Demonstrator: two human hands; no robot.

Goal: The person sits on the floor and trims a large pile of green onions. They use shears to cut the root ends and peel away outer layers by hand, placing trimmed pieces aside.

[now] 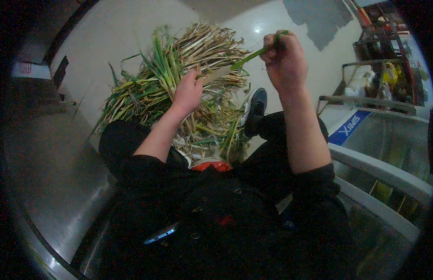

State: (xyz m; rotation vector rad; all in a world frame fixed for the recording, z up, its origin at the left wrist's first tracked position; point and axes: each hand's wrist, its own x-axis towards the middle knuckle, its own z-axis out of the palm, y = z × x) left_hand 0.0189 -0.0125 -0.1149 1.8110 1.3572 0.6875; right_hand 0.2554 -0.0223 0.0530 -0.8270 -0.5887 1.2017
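Between my hands stretches one green onion stalk (250,57), slanting up to the right, pale at its lower end and green at its upper end. My left hand (190,91) grips the pale end above the pile. Higher and to the right, my right hand (286,57) is closed around the green end, and a bit of leaf shows over its fingers. A heap of green onions (211,45) lies on the floor beyond, its upper stalks brownish and dry. A greener bunch (164,66) rests across its left part. Loose leaves and trimmings (216,122) are strewn nearer to me.
My shoe (255,105) stands right of the trimmings. Something red (212,166) shows between my legs. On the right are a glass-topped chest cabinet (381,140) and a metal rack (374,64) with bags. A phone (160,235) sticks out of my dark clothing.
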